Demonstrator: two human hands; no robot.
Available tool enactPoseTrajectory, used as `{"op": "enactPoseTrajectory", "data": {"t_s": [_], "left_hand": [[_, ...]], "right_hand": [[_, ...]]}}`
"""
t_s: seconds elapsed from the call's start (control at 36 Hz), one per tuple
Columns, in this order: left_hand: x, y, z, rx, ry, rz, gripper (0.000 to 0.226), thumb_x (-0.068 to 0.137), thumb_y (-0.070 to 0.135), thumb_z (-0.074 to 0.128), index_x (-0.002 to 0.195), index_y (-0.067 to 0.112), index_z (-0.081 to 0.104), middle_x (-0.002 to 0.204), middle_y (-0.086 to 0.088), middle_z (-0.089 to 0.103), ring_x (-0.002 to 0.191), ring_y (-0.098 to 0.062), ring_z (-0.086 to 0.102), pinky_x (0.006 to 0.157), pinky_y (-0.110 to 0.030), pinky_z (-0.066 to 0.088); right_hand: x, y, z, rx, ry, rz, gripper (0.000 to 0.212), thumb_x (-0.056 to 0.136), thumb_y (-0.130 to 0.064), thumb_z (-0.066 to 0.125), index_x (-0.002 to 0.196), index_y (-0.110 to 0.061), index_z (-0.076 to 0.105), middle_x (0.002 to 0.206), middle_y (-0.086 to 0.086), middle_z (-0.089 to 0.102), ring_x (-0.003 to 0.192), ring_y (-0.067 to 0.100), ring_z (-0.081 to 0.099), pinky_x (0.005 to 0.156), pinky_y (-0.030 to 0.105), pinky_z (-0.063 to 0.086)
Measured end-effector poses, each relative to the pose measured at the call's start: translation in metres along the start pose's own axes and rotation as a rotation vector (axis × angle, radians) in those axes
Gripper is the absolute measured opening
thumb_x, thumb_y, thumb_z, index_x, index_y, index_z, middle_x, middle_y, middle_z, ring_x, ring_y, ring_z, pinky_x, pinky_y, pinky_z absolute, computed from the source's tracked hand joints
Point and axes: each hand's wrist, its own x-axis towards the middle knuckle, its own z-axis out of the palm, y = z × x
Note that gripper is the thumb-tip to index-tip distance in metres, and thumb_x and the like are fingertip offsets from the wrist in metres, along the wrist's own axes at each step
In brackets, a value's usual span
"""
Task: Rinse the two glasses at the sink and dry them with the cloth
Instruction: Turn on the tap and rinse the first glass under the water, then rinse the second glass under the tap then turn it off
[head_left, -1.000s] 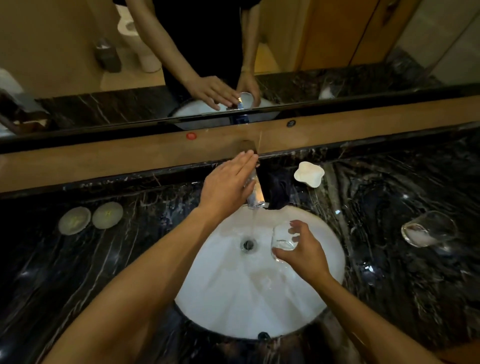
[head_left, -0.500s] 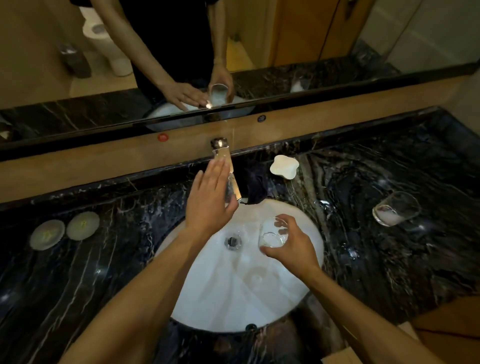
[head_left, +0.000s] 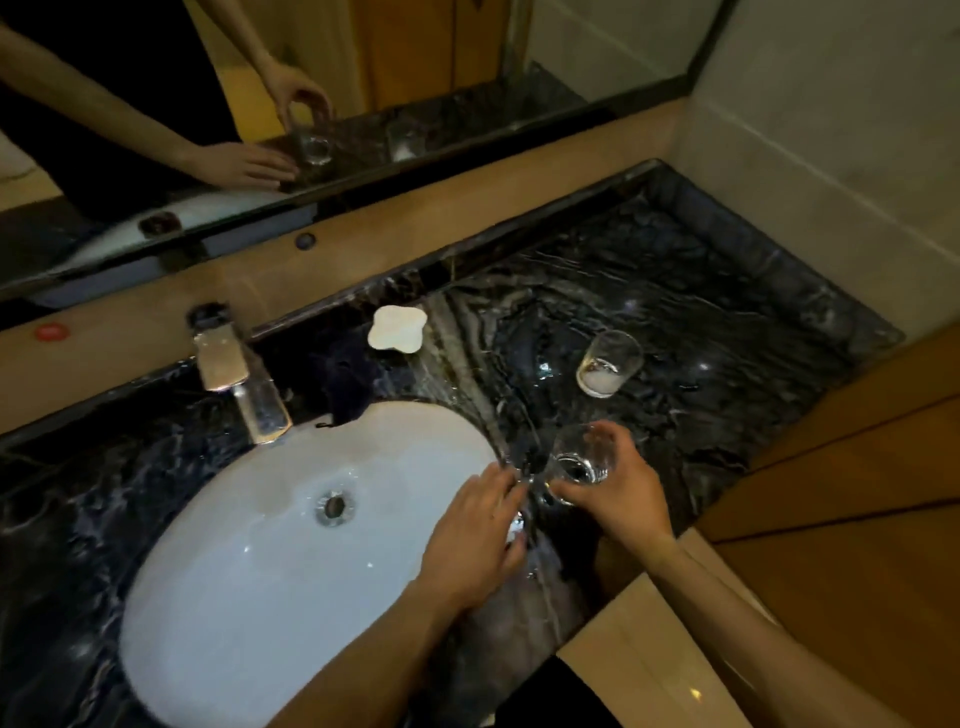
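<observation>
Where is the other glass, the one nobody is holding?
The second glass stands on the dark counter right of the sink, beyond the right hand.

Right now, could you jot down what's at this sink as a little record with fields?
Right hand: grips a clear glass above the counter, right of the basin
Left hand: open, flat at the basin's right rim
Second glass: stands on the dark marble counter
Basin: white, oval
Tap: no water visible
Dark cloth: behind the basin
White dish: beside the cloth
</observation>
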Motion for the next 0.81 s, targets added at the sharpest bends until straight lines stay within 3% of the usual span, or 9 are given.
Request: {"op": "enactPoseTrajectory", "data": {"t_s": [0.11,0.22,0.39,0.64,0.81], "left_hand": [[0.016,0.032,0.033,0.077,-0.151,0.031,0.07,0.088,0.047,0.046,0.15,0.017,0.035,0.157,-0.012,0.034,0.146,-0.031,0.03,0.116,-0.046,0.032],[0.022,0.05,0.053,0.132,-0.138,-0.067,0.071,0.091,0.049,0.042,0.154,0.019,0.029,0.162,-0.012,0.021,0.15,-0.033,0.015,0.117,-0.048,0.012],[0.032,0.051,0.059,0.154,-0.168,-0.102,0.069,0.094,0.056,0.035,0.155,0.025,0.024,0.164,-0.009,0.01,0.151,-0.031,0.008,0.117,-0.051,0.007],[0.034,0.052,0.055,0.158,-0.147,-0.095,0.069,0.093,0.055,0.038,0.154,0.025,0.025,0.163,-0.011,0.017,0.151,-0.029,0.01,0.118,-0.05,0.006],[0.032,0.051,0.057,0.133,-0.154,-0.11,0.071,0.094,0.055,0.036,0.156,0.027,0.018,0.165,-0.007,0.009,0.152,-0.025,0.003,0.12,-0.051,0.005]], "right_hand": [[0.016,0.024,-0.025,-0.04,0.01,0.003,0.077,0.062,-0.031,0.092,0.124,-0.034,0.048,0.112,-0.021,0.059,0.104,-0.001,0.055,0.085,0.019,0.042],[0.033,0.038,-0.034,-0.037,-0.02,-0.01,0.079,0.062,-0.034,0.091,0.128,-0.033,0.047,0.119,-0.018,0.061,0.107,0.0,0.057,0.088,0.021,0.045],[0.056,0.04,-0.025,-0.058,-0.103,-0.087,0.083,0.062,-0.036,0.091,0.132,-0.033,0.047,0.127,-0.01,0.063,0.115,0.009,0.059,0.094,0.026,0.048],[0.097,0.013,0.014,-0.041,-0.164,-0.215,0.083,0.062,-0.039,0.09,0.132,-0.031,0.045,0.131,-0.009,0.061,0.116,0.011,0.059,0.098,0.032,0.05],[0.125,-0.001,0.025,-0.064,-0.118,-0.262,0.084,0.066,-0.037,0.089,0.135,-0.023,0.043,0.132,-0.003,0.06,0.118,0.017,0.058,0.096,0.035,0.05]]}}
